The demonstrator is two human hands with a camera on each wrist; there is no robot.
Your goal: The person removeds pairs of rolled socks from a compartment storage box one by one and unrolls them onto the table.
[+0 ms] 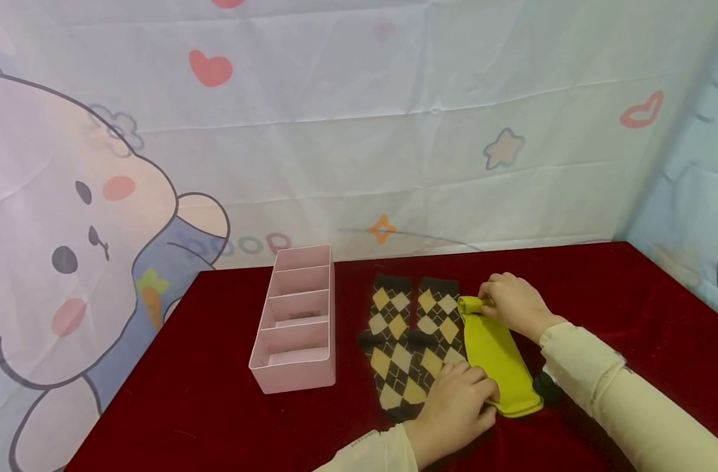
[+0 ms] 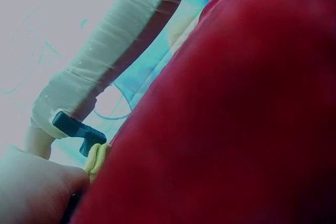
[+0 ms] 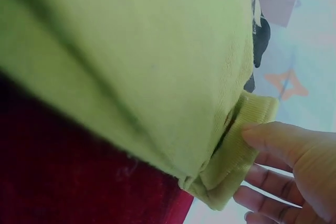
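Observation:
A yellow sock (image 1: 497, 357), apparently more than one layer, lies lengthwise on the table with its far end rolled over. My right hand (image 1: 515, 305) pinches that rolled end; in the right wrist view the thumb of the right hand (image 3: 294, 156) lies on the ribbed cuff (image 3: 236, 156). My left hand (image 1: 456, 410) is at the near end, its fingertips touching the sock's left edge. Whether it pinches the fabric is hidden. Two dark argyle socks (image 1: 394, 357) lie flat to the left, partly under the left hand.
A pink box with several compartments (image 1: 294, 377) stands left of the socks. Dark red cloth (image 1: 217, 393) covers the table. A dark object (image 1: 547, 388) is by the right sleeve. A printed curtain (image 1: 359, 151) hangs behind the table.

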